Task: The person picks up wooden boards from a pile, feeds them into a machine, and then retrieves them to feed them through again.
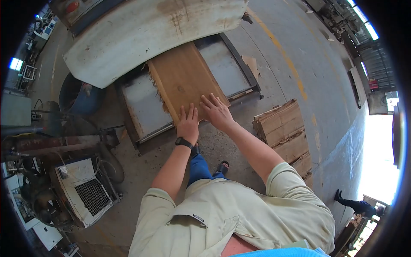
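A wide wooden board (184, 73) with a rough, bark-like left edge lies on the metal table (143, 109) of a large machine. Its far end passes out of sight under the machine's pale, stained hood (150, 38). My left hand (187, 124) rests on the board's near end, fingers stretched forward, a dark watch on the wrist. Just to the right, my right hand (217, 113) lies flat near the board's near right corner with its fingers spread. Neither hand is wrapped round anything.
Stacked rough boards (284, 128) lie on the floor to my right. A blue drum (79, 96) stands left of the machine, and a white unit with a dark grille (92, 197) sits nearer me. Far right, a person (359, 206) is walking or standing.
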`<state>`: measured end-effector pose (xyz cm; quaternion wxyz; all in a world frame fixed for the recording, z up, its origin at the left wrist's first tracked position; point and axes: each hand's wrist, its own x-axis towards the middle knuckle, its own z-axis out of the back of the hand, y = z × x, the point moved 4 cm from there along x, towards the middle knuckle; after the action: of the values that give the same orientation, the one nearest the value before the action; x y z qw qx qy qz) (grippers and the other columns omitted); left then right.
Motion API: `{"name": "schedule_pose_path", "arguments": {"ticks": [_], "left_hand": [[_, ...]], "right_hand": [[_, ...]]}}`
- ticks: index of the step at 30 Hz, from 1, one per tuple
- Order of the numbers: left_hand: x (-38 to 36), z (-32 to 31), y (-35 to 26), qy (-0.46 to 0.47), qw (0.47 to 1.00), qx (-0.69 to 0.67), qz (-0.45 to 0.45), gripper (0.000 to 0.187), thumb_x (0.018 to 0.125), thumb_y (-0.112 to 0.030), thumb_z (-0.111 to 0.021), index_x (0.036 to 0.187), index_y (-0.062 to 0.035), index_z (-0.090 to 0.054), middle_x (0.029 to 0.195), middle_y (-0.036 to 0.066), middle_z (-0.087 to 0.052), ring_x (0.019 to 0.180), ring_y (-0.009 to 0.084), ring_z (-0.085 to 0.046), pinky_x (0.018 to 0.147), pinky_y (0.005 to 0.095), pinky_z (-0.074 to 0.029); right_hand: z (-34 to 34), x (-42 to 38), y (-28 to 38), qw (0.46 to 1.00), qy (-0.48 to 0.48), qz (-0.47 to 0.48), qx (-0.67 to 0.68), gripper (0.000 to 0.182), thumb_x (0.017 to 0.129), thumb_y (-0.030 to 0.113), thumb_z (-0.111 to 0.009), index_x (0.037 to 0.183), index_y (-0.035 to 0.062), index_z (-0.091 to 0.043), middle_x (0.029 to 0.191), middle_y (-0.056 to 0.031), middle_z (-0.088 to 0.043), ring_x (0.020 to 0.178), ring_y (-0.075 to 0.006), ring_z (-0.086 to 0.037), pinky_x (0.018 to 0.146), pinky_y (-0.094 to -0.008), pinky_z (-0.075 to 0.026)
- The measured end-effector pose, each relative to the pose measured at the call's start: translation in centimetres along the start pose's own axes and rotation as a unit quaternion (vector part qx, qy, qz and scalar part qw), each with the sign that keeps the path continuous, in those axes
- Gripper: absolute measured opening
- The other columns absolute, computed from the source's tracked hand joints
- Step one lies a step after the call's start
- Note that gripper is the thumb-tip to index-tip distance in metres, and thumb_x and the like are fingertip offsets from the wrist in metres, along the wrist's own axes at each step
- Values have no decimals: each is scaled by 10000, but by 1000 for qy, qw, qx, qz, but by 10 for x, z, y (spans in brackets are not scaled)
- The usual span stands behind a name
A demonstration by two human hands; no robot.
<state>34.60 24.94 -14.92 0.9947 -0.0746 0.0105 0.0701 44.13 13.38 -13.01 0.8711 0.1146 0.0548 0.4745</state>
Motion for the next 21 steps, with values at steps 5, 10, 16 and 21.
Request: {"name": "schedule_pose_path", "arguments": {"ticks": [5,10,16,21], "left_hand": [[-9,22,41,-79,979,-184,46,606,894,-298,-672,1412,-61,-465,1522,117,-397,1387,407,-354,1103,454,-389],[-51,36,148,-199,953,-62,218,659,904,-318,-661,1434,-14,-413,1502,214,-383,1390,412,-342,1122,492,-350],[-97,-12,262,-145,876,-162,431,696,996,-499,-464,1437,32,-367,1454,266,-401,1326,441,-406,1067,512,-407],[-84,-9,269,-116,859,-201,457,749,1004,-556,-389,1456,38,-323,1435,279,-416,1235,443,-507,1010,514,-455]], "right_hand": [[-4,-4,9,987,-85,-85,108,647,840,403,-699,1374,80,-527,1531,-56,-395,1450,-321,-279,1213,-455,-193],[-22,-5,23,980,-139,-127,64,598,885,458,-640,1333,71,-563,1500,-63,-438,1439,-318,-295,1213,-464,-186],[-16,-33,31,981,-122,-128,79,564,863,417,-673,1291,59,-588,1477,-67,-466,1431,-333,-306,1206,-489,-177],[-33,-13,34,960,-189,-189,80,410,845,350,-705,1139,76,-622,1437,-50,-509,1410,-311,-347,1181,-497,-171]]}}
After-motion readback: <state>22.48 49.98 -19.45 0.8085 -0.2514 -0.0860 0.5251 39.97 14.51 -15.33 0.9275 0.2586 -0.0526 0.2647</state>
